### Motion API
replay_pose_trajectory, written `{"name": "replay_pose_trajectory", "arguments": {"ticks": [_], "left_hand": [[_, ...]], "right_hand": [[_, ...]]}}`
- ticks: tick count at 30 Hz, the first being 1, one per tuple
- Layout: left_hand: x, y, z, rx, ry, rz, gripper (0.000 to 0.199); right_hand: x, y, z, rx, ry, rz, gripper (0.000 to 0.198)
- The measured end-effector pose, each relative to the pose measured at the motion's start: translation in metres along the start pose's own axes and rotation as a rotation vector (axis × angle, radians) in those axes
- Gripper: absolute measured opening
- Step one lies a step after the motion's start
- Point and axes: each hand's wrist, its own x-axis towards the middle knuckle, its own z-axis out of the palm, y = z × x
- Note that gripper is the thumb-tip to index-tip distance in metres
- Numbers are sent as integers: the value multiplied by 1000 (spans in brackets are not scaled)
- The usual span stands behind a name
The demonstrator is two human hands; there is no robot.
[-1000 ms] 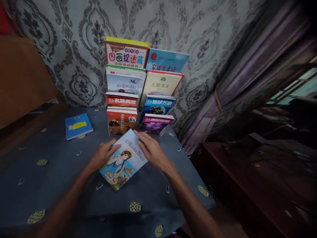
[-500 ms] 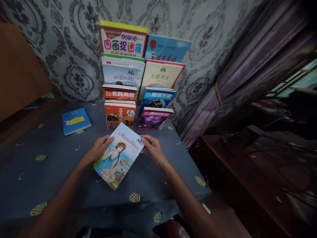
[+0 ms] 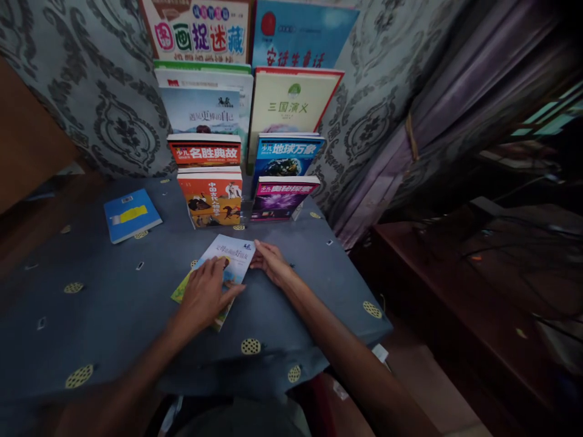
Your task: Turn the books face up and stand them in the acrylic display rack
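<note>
A light-blue picture-cover book (image 3: pixel 234 247) lies tilted on the dark tablecloth. My left hand (image 3: pixel 206 291) rests on its cover with the fingers stretched out and the thumb apart, hiding much of the picture. At the book's upper right corner, my right hand (image 3: pixel 269 261) pinches the edge between thumb and fingers. Just beyond stand two rows of upright books, the nearest being an orange book (image 3: pixel 213 197) and a purple book (image 3: pixel 283 200).
A blue book with a yellow patch (image 3: pixel 132 215) lies at the left on the patterned tablecloth (image 3: pixel 113 303). Behind the rows is a patterned wall covering (image 3: pixel 127 136). A purple curtain (image 3: pixel 387 170) and a dark red cabinet (image 3: pixel 423 273) are at the right.
The book has gone from being held between both hands to lying on the table. My left hand has moved from its left edge onto the cover. The view has shifted closer and downward.
</note>
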Motion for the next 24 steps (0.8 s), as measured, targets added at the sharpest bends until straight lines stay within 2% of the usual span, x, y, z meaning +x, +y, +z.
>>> {"name": "replay_pose_trajectory", "arguments": {"ticks": [2,4,9,11,15,19,24], "left_hand": [[-6,11,6,65,-32,10,71],[-10,19,7,124,-52,10,71],[-6,29,-12,161,-131,-50,43],[-2,26,-22,153,-145,-93,38],[4,12,-34,-20,-123,-124,40],[7,3,-40,-212,-124,-142,51],[4,8,-41,-203,-128,-161,54]], "right_hand": [[-4,-1,-1,14,-38,0,46],[-7,-2,-1,19,-65,8,47],[-12,-4,1,50,-91,30,44],[-13,-3,3,83,-111,51,43],[-18,-3,6,166,-184,109,45],[-23,-2,9,192,-285,149,51],[-26,-2,10,154,-343,140,56]]}}
